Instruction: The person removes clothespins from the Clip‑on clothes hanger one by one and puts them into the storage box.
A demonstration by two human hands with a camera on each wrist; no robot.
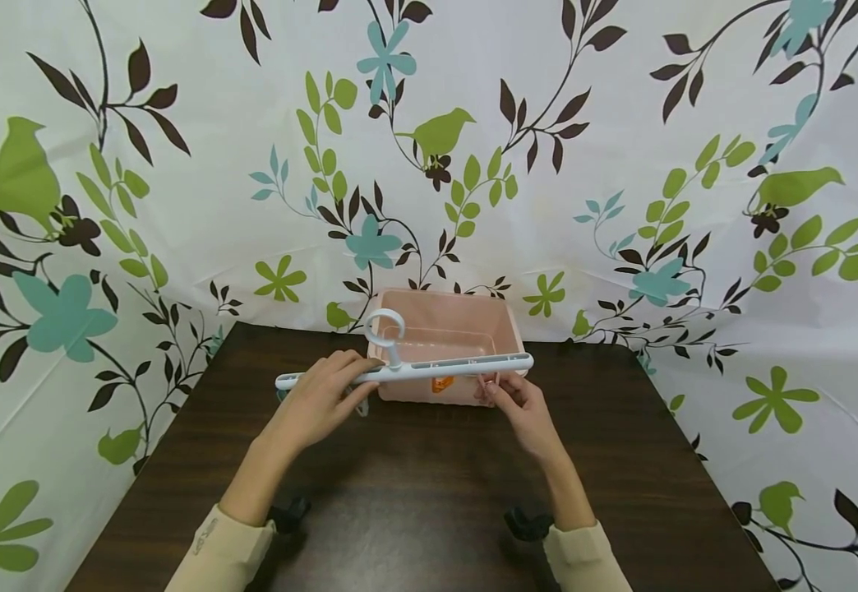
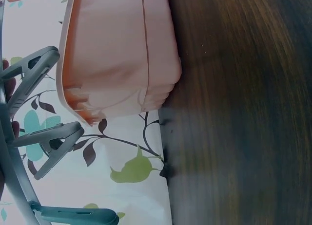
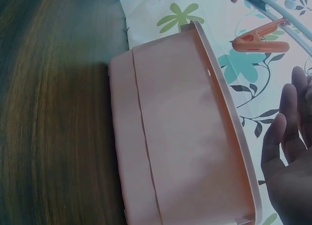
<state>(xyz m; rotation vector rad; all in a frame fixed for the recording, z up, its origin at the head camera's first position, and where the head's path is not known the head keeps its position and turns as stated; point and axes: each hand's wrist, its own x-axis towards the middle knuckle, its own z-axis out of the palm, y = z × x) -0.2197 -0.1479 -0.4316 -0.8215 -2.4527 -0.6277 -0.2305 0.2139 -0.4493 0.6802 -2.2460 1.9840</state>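
Observation:
A pale blue bar hanger with a ring hook [image 1: 444, 367] is held level in front of a pink bin [image 1: 440, 316]. My left hand [image 1: 323, 399] grips the bar left of the ring. At the bar's right part, my right hand [image 1: 521, 411] pinches a pink clip [image 1: 486, 388] between thumb and fingers; this clip is hidden in the right wrist view. An orange clip [image 3: 261, 44] hangs from the bar near its middle. In the left wrist view, grey clips [image 2: 33, 74] and a teal clip [image 2: 80, 215] hang toward the left end.
The bin stands at the back of a dark wooden table [image 1: 429, 485], close to a white cloth [image 1: 429, 205] printed with leaves, flowers and birds. Dark wrist-worn devices [image 1: 292, 514] show beside both sleeves.

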